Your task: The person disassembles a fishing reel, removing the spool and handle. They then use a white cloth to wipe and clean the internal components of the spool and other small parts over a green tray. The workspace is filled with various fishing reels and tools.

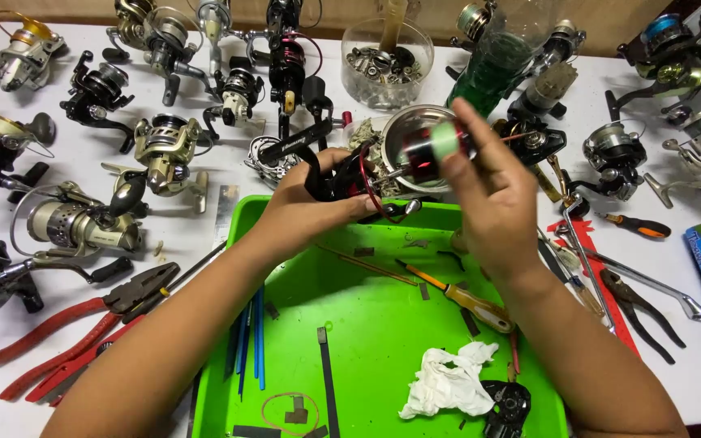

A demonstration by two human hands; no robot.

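Observation:
My left hand (306, 203) grips the body of a black and red fishing reel (342, 174) above the far edge of a green tray (367, 341). My right hand (488, 191) holds the reel's red spool (430, 150), which has a pale green cap, at the end of the reel's shaft. The reel's black handle (290, 146) sticks out to the upper left. Both forearms reach over the tray.
In the tray lie a yellow-handled screwdriver (468, 302), a crumpled white rag (448, 380), blue rods (251, 337) and a black part (506, 405). Several fishing reels crowd the white table. Red pliers (83, 324) lie left, black pliers (638, 304) right, a clear tub of parts (387, 65) behind.

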